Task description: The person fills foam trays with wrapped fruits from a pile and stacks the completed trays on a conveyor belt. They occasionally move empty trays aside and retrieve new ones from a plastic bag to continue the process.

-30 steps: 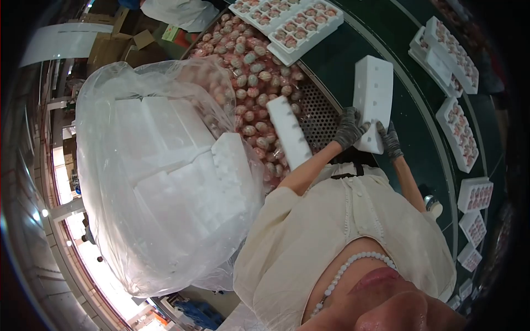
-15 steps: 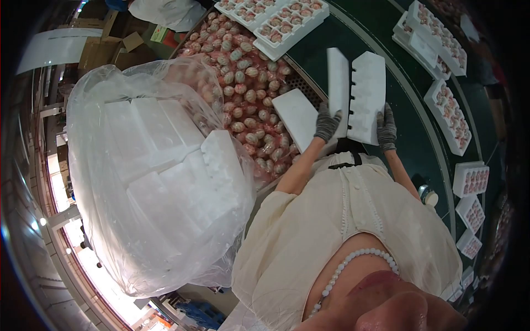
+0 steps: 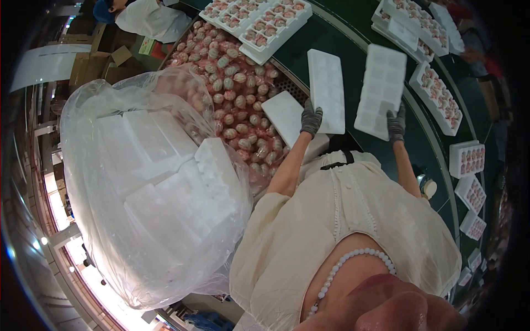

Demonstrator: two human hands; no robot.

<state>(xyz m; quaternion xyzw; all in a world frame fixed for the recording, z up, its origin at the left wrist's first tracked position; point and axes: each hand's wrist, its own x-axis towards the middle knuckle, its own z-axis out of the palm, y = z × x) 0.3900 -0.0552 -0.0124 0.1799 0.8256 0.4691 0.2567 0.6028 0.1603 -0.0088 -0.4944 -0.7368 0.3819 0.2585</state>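
Note:
My left hand, in a grey glove, grips the lower left edge of a white foam tray with its compartments facing up. My right hand, gloved too, holds a second white foam tray by its lower right edge. The two trays are apart, with green surface showing between them. Left of my left hand lies a white foam piece, on the edge of a bin of round wrapped items.
A large clear plastic bag of white foam trays stands at the left. Filled trays sit at the top, and more filled trays line the right side. A jar is near my right forearm. Another person is at the upper left.
The two trays, close together and on edge before, are now spread apart and turned flatter. My left hand has moved left and my right hand slightly right.

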